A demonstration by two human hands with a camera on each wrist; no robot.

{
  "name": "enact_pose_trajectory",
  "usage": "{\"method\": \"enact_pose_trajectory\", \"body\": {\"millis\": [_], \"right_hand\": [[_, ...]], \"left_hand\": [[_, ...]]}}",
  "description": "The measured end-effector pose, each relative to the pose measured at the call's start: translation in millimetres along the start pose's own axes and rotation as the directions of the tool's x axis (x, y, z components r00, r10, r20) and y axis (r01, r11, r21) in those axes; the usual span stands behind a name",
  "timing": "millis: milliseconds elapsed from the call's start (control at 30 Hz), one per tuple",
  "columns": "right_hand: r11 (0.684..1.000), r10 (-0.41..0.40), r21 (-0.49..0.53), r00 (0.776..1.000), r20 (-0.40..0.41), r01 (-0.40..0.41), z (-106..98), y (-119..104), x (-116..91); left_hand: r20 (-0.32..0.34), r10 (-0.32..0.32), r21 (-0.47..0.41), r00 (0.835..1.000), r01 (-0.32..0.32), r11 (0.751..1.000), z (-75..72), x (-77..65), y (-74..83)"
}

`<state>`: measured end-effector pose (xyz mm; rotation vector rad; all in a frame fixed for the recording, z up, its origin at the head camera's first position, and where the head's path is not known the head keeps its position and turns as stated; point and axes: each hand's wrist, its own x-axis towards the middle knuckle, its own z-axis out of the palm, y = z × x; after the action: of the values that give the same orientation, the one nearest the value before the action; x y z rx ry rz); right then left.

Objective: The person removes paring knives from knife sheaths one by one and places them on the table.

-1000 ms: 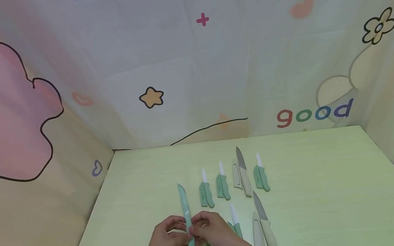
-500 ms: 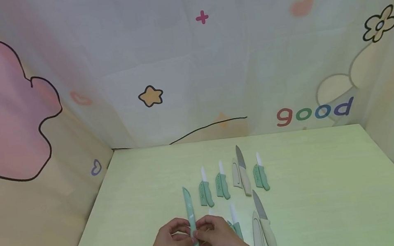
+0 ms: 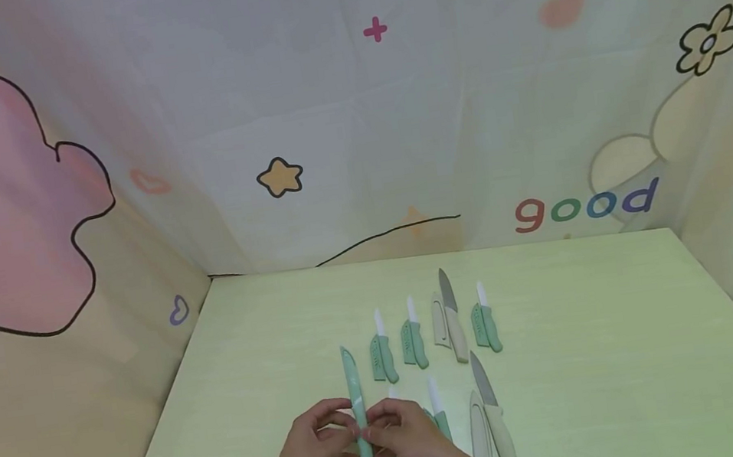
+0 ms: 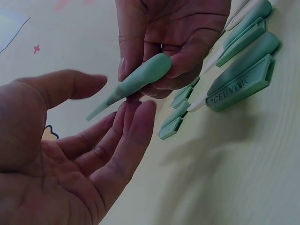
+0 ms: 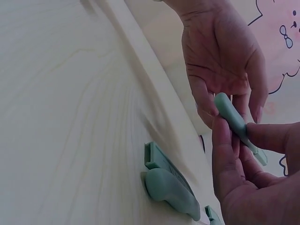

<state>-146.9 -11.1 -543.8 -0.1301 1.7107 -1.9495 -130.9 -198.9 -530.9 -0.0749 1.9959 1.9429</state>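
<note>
A green-handled paring knife point(image 3: 353, 381), its blade covered by a slim green sheath point(image 4: 99, 110), is held upright-looking between both hands in the head view. My right hand point(image 3: 410, 433) pinches its handle point(image 4: 149, 72) between thumb and fingers. On the other side, my left hand point(image 3: 311, 440) curves loosely around the knife. In the left wrist view the left thumb point(image 4: 89, 84) stands apart from it, while the fingertips point(image 4: 143, 117) are right at its underside. Below the hands lies another green knife point(image 5: 171, 190) beside its green sheath point(image 5: 161, 159), partly hidden by the right hand in the head view.
Farther back on the pale table point(image 3: 598, 352) lie several white-bladed green knives point(image 3: 386, 357) with sheaths beside them. Two grey-bladed knives with beige handles point(image 3: 501, 438) lie among them, each beside a beige sheath point(image 3: 479, 430). A printed curtain point(image 3: 337, 109) hangs behind the table.
Both hands and the sheathed knife have shifted slightly right and toward the near edge, mostly in the first half second. The knives on the table have stayed put.
</note>
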Motion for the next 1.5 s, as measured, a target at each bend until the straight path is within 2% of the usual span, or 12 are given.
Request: {"method": "enact_pose_trajectory", "body": {"millis": [133, 300, 600, 800, 1000, 1233, 1500], "right_hand": [[1.000, 0.022, -0.015, 1.000, -0.007, -0.022, 1, 1, -2], [0.999, 0.042, -0.027, 0.999, -0.018, -0.042, 1, 1, -5], [0.999, 0.036, 0.001, 0.999, 0.020, -0.036, 1, 4, -9], [1.000, 0.028, -0.004, 0.999, 0.034, -0.028, 1, 4, -11], [0.999, 0.020, -0.028, 1.000, 0.012, -0.020, 0, 6, -12], [0.999, 0.026, -0.020, 1.000, 0.017, -0.025, -1, 4, -13], [1.000, 0.020, 0.002, 0.999, 0.049, -0.020, -2, 6, -12]], "left_hand": [[-0.088, 0.008, 0.027, 0.996, -0.005, 1.000, -1.9, 5.6, 3.4], [-0.180, 0.024, 0.025, 0.983, -0.020, 0.999, -2.3, 14.4, 7.5], [-0.256, 0.082, -0.022, 0.963, -0.090, 0.996, 1.1, 24.1, 15.4], [-0.275, 0.091, -0.039, 0.957, -0.106, 0.994, 3.8, 26.8, 16.6], [-0.291, 0.093, -0.043, 0.952, -0.110, 0.993, 7.0, 28.8, 15.1], [-0.271, 0.095, -0.050, 0.958, -0.112, 0.992, 9.6, 29.3, 17.5], [-0.278, 0.094, -0.047, 0.956, -0.112, 0.993, 9.9, 29.0, 18.0]]}}
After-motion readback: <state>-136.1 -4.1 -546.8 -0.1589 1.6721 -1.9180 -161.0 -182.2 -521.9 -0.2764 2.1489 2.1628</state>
